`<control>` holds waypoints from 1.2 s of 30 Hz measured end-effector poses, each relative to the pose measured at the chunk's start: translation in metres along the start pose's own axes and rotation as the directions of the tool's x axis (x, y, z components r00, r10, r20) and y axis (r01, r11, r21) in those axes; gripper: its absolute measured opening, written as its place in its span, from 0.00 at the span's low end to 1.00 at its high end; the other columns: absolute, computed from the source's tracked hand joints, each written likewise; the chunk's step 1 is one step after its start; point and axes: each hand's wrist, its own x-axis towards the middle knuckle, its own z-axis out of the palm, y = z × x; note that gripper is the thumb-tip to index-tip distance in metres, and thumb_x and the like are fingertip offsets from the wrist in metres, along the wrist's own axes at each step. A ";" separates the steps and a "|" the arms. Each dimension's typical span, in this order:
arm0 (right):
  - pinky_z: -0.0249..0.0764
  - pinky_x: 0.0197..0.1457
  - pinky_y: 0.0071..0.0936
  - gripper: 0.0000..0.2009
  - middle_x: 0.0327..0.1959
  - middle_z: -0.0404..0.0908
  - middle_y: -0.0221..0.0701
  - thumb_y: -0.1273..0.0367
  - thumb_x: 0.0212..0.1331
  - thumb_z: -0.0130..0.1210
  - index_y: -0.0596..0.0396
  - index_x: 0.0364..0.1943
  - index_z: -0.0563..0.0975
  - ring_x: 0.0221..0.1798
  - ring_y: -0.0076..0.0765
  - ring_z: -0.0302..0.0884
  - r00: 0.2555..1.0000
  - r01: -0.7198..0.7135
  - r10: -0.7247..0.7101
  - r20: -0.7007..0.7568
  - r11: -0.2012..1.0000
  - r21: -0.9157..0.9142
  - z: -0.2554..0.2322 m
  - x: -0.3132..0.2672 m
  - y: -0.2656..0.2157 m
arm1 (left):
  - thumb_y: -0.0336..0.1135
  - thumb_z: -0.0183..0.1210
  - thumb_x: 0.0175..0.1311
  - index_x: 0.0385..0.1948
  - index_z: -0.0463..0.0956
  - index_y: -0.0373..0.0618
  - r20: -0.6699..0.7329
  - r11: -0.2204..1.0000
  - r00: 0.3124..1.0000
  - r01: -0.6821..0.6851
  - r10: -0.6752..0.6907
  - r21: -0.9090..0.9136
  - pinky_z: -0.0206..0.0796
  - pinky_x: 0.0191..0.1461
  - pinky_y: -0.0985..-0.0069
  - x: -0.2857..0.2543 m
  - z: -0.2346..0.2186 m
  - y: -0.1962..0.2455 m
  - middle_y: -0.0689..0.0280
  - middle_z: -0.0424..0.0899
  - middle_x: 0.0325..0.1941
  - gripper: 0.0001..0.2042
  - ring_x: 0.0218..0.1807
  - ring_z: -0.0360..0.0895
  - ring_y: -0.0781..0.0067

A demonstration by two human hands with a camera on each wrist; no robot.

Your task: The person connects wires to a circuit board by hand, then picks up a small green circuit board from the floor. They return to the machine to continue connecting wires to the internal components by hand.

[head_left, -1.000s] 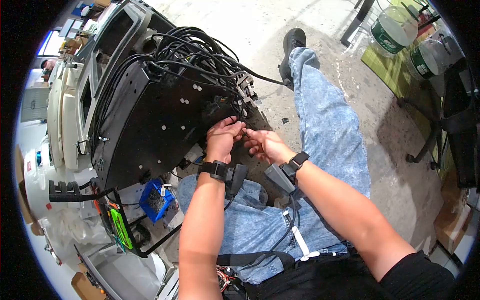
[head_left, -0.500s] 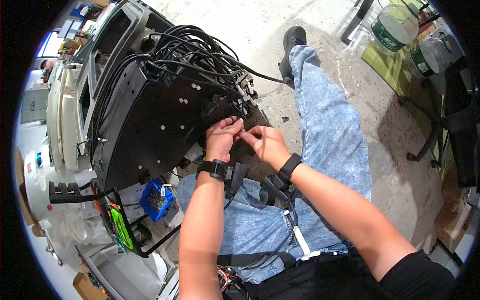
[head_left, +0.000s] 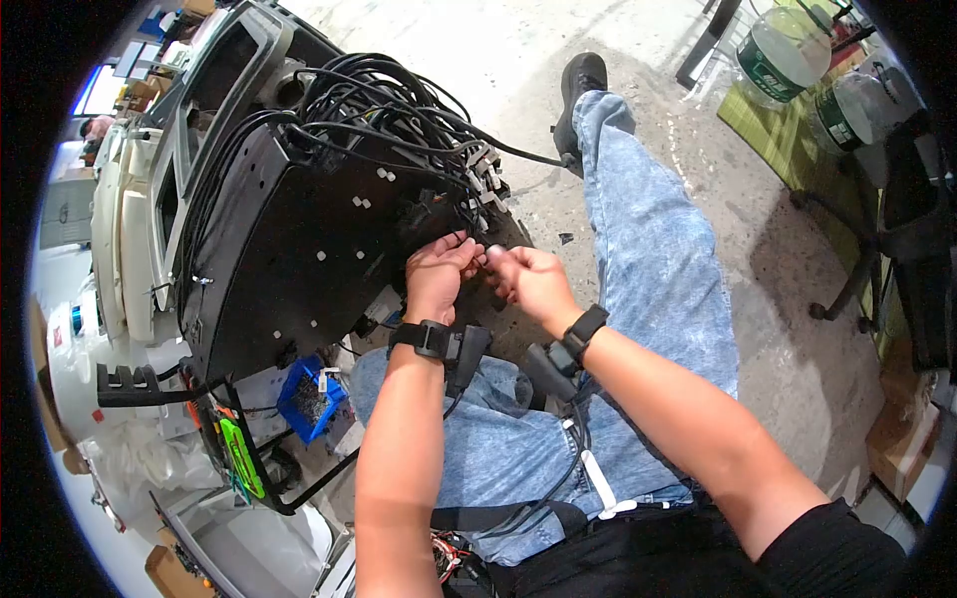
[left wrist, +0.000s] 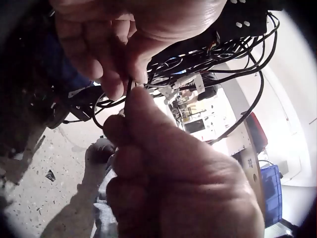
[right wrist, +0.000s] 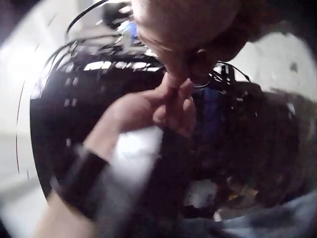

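In the head view, the left hand [head_left: 436,279] is beside the lower end of a bundle of black cables [head_left: 374,95], thumb and fingertips together. The right hand [head_left: 538,289] is close to its right, fingers bent and thumb tip near the left fingertips. A thin black cable [left wrist: 129,91] runs between both hands' fingertips in the left wrist view, pinched by the left hand [left wrist: 143,29] above and the right hand [left wrist: 183,173] below. Blur in the right wrist view hides the right fingertips' detail. White connectors [head_left: 485,176] hang just above the hands.
A large black panel [head_left: 289,224] stands left of the hands. Below it is a blue bin [head_left: 311,399] of small parts. The person's jeans-clad leg [head_left: 658,239] stretches along the right, with large plastic bottles [head_left: 783,60] and a black chair [head_left: 912,249] beyond.
The right hand has turned at the wrist, closed in on the left fingertips, then drawn slightly back to the right. The left hand has kept nearly the same place and pinch.
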 end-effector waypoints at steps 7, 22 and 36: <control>0.67 0.22 0.17 0.14 0.23 0.75 0.24 0.59 0.56 0.52 0.56 0.36 0.75 0.21 0.18 0.70 0.773 -0.632 0.424 0.471 0.578 0.516 -0.008 0.003 -0.011 | 0.28 0.56 0.56 0.41 0.70 0.33 0.040 0.999 0.999 -0.037 0.036 0.039 0.65 0.31 0.84 0.001 0.000 -0.002 0.62 0.79 0.32 0.13 0.30 0.75 0.78; 0.68 0.25 0.23 0.15 0.26 0.78 0.28 0.56 0.56 0.51 0.55 0.31 0.75 0.24 0.23 0.73 0.837 -0.535 0.425 0.346 0.771 0.347 -0.008 0.002 -0.011 | 0.28 0.62 0.49 0.41 0.72 0.33 -0.009 0.997 1.000 0.003 -0.002 0.082 0.64 0.29 0.85 0.000 0.000 0.003 0.66 0.78 0.28 0.17 0.26 0.72 0.81; 0.70 0.26 0.21 0.14 0.28 0.77 0.30 0.59 0.56 0.50 0.56 0.36 0.74 0.24 0.24 0.72 0.790 -0.609 0.409 0.458 0.438 0.661 -0.013 0.004 0.006 | 0.25 0.58 0.51 0.43 0.69 0.31 0.009 1.000 1.000 0.002 -0.003 0.028 0.65 0.30 0.84 0.002 -0.002 0.002 0.62 0.79 0.31 0.17 0.28 0.74 0.78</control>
